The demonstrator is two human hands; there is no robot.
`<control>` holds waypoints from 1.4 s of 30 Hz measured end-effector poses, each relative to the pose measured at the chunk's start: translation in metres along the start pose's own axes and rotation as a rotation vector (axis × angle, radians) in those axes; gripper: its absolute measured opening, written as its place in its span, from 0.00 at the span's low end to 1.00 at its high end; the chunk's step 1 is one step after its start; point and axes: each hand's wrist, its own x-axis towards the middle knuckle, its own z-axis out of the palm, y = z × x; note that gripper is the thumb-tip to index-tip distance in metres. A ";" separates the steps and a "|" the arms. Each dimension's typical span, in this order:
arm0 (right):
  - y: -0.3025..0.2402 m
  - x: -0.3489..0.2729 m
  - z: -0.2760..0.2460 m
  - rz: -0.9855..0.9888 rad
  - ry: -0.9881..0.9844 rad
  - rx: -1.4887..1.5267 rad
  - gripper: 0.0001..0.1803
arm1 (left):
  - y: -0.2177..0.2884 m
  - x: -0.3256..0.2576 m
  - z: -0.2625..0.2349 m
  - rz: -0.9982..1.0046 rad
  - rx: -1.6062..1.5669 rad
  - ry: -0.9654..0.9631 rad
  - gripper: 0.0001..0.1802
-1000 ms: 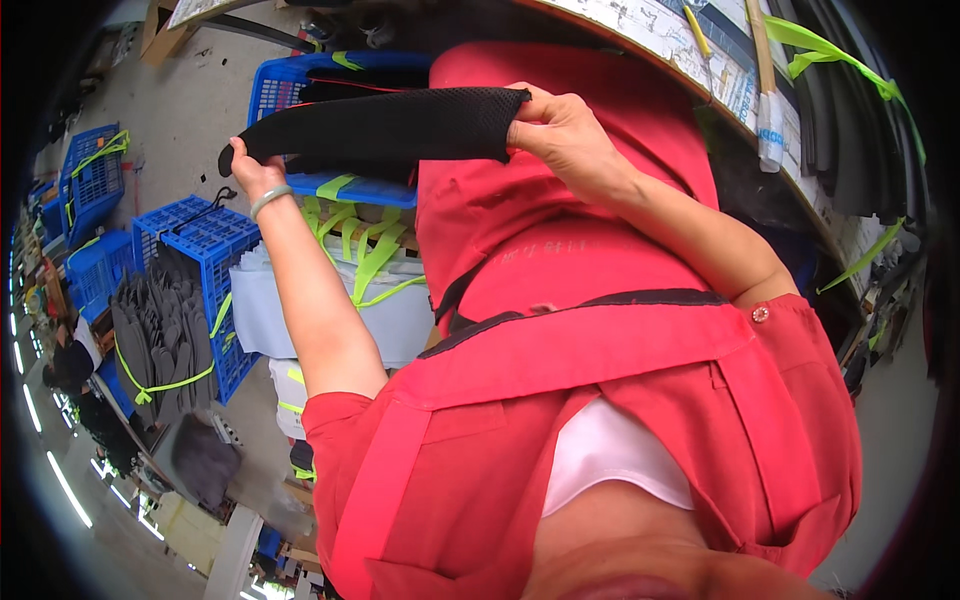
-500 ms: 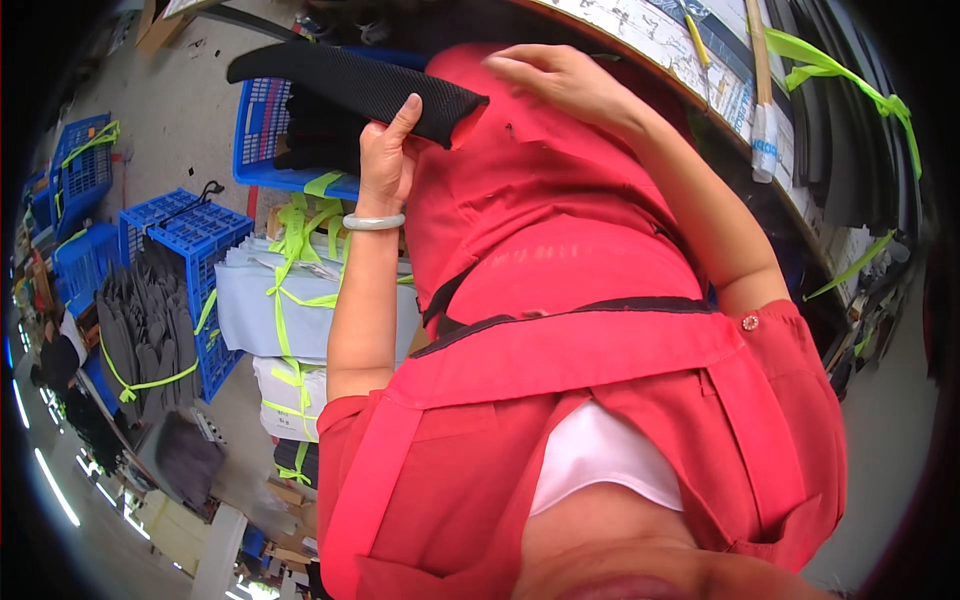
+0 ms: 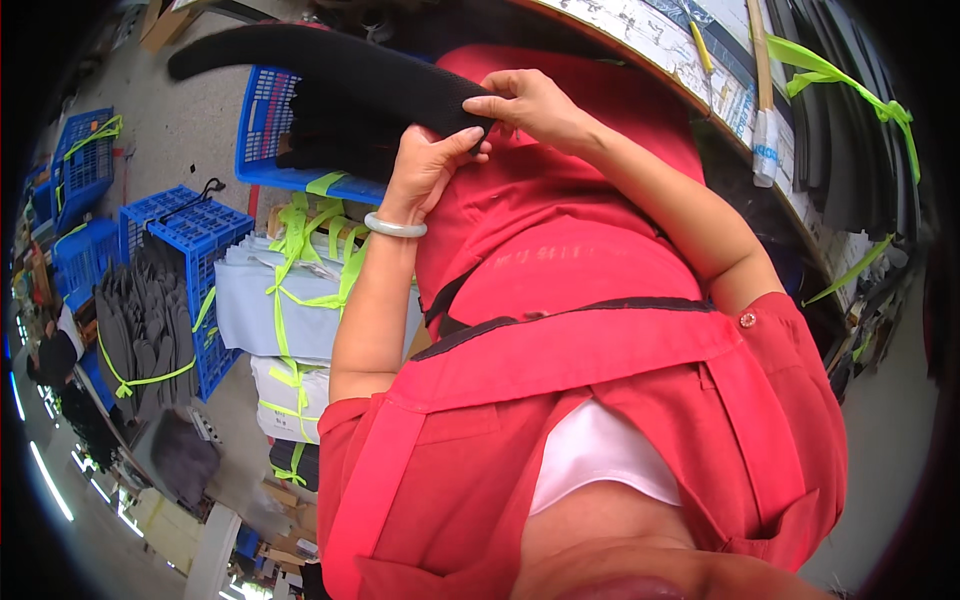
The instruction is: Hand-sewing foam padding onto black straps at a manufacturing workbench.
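The strip [image 3: 340, 62] looks like matt, finely textured cloth, the bangle [image 3: 395, 227] smooth and glossy, the apron [image 3: 560, 350] matt cloth, the left crates [image 3: 222, 250] smooth plastic, and the right stick [image 3: 757, 50] bare wood with glossy film [image 3: 765, 160].

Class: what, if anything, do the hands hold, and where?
A long black piece, by its right end: the left hand grips the lower edge; the right hand touches that end, grip unclear.

The two hands work close together in front of the body. The left hand [image 3: 428, 172] is closed, its thumb stretched rightward; the left forearm [image 3: 375, 300] stands nearly upright. The right hand [image 3: 540, 112] reaches left with bent fingers, the right forearm [image 3: 665, 195] slanting from a bent elbow [image 3: 752, 280].
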 end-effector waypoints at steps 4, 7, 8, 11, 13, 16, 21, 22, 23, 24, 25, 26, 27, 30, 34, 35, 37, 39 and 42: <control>0.006 -0.002 0.003 0.000 -0.030 0.184 0.13 | -0.002 0.002 0.005 0.064 -0.010 0.025 0.15; 0.000 -0.004 0.000 -0.071 -0.046 0.132 0.13 | -0.005 0.003 0.002 0.115 -0.006 0.036 0.16; -0.002 -0.004 -0.001 -0.072 -0.063 0.057 0.13 | -0.006 0.004 0.000 0.125 0.028 0.032 0.17; 0.012 0.000 -0.002 -0.007 -0.043 0.096 0.13 | -0.005 0.006 0.007 0.125 0.115 0.072 0.17; 0.009 0.000 0.002 -0.070 -0.006 0.116 0.13 | -0.006 0.008 0.010 0.145 0.101 0.092 0.17; 0.012 0.000 -0.006 0.100 -0.141 0.581 0.12 | 0.000 0.013 0.018 0.188 0.137 -0.020 0.17; 0.015 -0.004 -0.021 -0.057 -0.027 0.529 0.12 | 0.028 0.020 0.027 0.198 0.333 -0.127 0.14; 0.003 -0.004 -0.036 -0.107 0.046 0.443 0.12 | 0.039 0.022 0.022 0.101 0.369 -0.160 0.11; -0.008 -0.005 -0.052 -0.155 0.120 0.356 0.12 | 0.047 0.025 0.020 0.005 0.404 -0.192 0.09; -0.017 -0.001 -0.073 -0.081 0.129 0.310 0.13 | 0.055 0.033 0.023 0.184 0.578 -0.145 0.08; -0.021 0.003 -0.094 -0.070 0.112 0.290 0.14 | 0.063 0.043 0.036 0.423 0.673 -0.066 0.09; -0.022 0.013 -0.111 -0.049 0.114 0.237 0.14 | 0.072 0.057 0.050 0.626 0.856 -0.008 0.09; -0.022 0.023 -0.127 -0.025 0.108 0.182 0.15 | 0.080 0.073 0.062 0.832 1.031 0.064 0.10; -0.008 0.051 -0.148 0.080 0.208 -0.114 0.16 | 0.087 0.145 0.072 1.170 1.589 0.117 0.22; -0.011 0.048 -0.140 0.053 0.180 -0.251 0.16 | 0.069 0.188 0.032 0.992 1.850 0.148 0.35; -0.018 0.041 -0.137 0.111 0.208 -0.234 0.15 | 0.079 0.197 0.025 0.876 1.935 0.194 0.36; -0.012 0.039 -0.140 0.117 0.200 -0.098 0.15 | 0.105 0.215 0.004 0.877 1.970 0.335 0.37; -0.017 0.038 -0.139 0.100 0.184 -0.089 0.14 | 0.138 0.230 -0.028 0.835 1.931 0.386 0.38; -0.019 0.034 -0.141 0.126 0.175 -0.169 0.13 | 0.188 0.256 -0.062 0.690 1.976 0.455 0.40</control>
